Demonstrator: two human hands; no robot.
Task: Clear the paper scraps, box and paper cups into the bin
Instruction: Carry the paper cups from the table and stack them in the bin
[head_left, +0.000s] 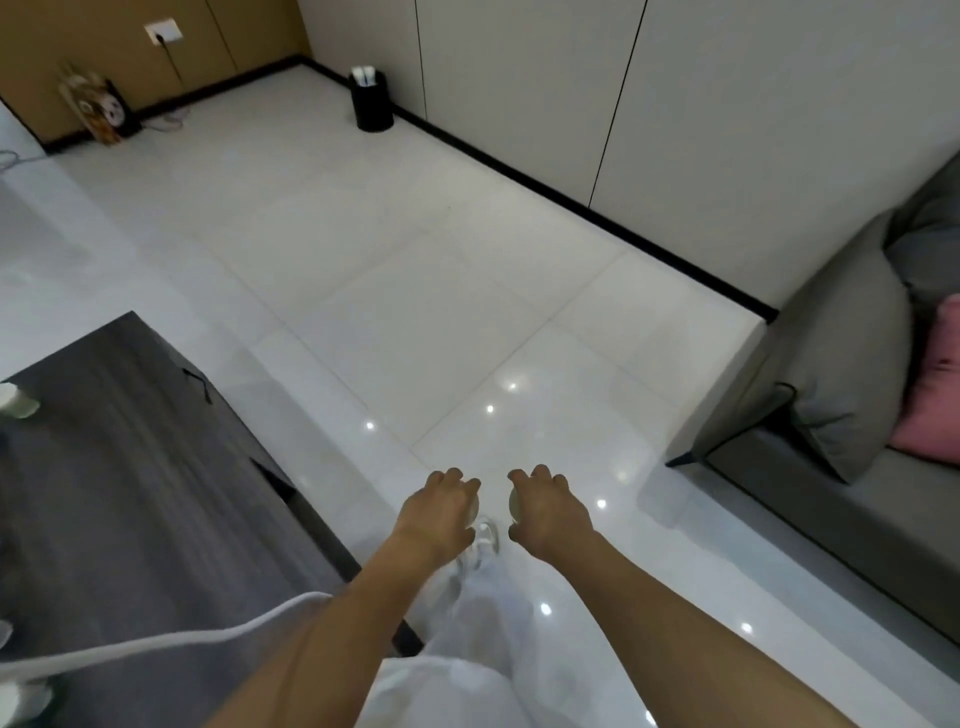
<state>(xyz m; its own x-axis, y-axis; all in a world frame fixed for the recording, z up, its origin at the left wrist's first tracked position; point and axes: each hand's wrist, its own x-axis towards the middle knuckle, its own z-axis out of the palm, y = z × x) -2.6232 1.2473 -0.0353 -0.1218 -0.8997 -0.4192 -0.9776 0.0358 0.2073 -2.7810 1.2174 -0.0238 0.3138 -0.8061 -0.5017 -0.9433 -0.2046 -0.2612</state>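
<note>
Two paper cups are sitting in your curled fingers: left hand (439, 512) gripping one, right hand (548, 512) gripping another; the distant bin (371, 101) is holding white items.

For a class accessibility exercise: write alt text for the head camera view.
Two bare arms reach forward over a white tiled floor, the left hand and right hand each gripping a pale paper cup. A black bin stands far ahead by the wall.
</note>
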